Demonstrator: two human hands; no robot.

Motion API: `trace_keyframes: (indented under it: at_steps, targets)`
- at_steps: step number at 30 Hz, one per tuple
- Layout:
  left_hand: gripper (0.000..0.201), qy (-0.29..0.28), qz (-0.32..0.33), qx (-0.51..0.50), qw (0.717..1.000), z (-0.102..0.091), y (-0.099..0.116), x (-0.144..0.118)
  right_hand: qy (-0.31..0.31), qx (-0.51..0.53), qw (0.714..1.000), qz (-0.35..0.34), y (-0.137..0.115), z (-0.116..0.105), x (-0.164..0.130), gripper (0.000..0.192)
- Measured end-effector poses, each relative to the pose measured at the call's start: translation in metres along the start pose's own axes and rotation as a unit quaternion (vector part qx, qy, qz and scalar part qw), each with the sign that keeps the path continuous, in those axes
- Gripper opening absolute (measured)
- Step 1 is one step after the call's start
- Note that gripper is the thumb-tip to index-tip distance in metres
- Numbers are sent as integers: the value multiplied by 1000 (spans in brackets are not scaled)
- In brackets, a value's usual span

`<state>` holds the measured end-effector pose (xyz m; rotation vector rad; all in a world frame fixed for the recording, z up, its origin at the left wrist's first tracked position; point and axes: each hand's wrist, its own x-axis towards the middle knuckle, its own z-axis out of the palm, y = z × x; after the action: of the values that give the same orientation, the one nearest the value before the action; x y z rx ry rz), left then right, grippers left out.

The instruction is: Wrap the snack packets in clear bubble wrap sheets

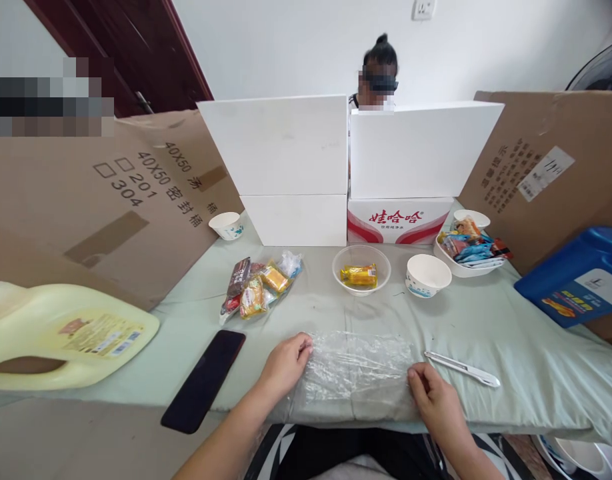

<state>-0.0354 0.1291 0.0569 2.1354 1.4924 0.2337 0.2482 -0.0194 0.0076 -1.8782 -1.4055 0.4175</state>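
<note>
A clear, crinkled plastic bag (359, 367) lies flat at the table's front edge. My left hand (287, 360) pinches its left side between thumb and fingers. On the opposite side my right hand (431, 390) is closed on the bag's right edge. Just beyond my right hand rests a white utility knife (463, 369). A dark phone (205, 380) lies left of my left hand. Farther back, a clear plastic bowl (362, 270) holds a yellow-wrapped snack (359, 275). Left of that bowl sits a clear bag of packaged snacks (260, 287).
White boxes (296, 147) stand stacked at the back, with a person (381, 73) behind them. Cardboard panels (151, 200) flank both sides. A paper bowl (429, 275), a snack-filled bowl (470, 268), a small cup (227, 227), a yellow jug (76, 337) and a blue bottle (579, 277) surround the workspace.
</note>
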Motion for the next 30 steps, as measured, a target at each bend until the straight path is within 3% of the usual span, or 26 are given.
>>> trace_keyframes:
  at_steps: [3,9,14,21,23,25,27,30]
  targets:
    - [10,25,-18,9,1000,3,3,1,17,-77,997,-15,6,5,4,31]
    - [10,47,-26,50,997,9,6,2,70,-112,989,-59,-1,6,9,60]
    - [20,62,-22,85,994,14,8,2,62,-88,983,-149,0,13,25,27]
    - [18,93,-32,149,984,26,0,5,61,-178,967,-170,20,27,28,33]
    - [12,131,-29,160,978,25,1,5,52,-205,963,-170,20,27,27,35]
    - [16,190,7,159,969,24,7,4,51,-214,961,-169,17,26,26,35]
    - [19,202,88,135,966,26,15,2,55,-213,960,-176,13,25,25,34]
    - [28,106,224,105,963,36,27,0,62,-203,958,-192,9,23,24,31]
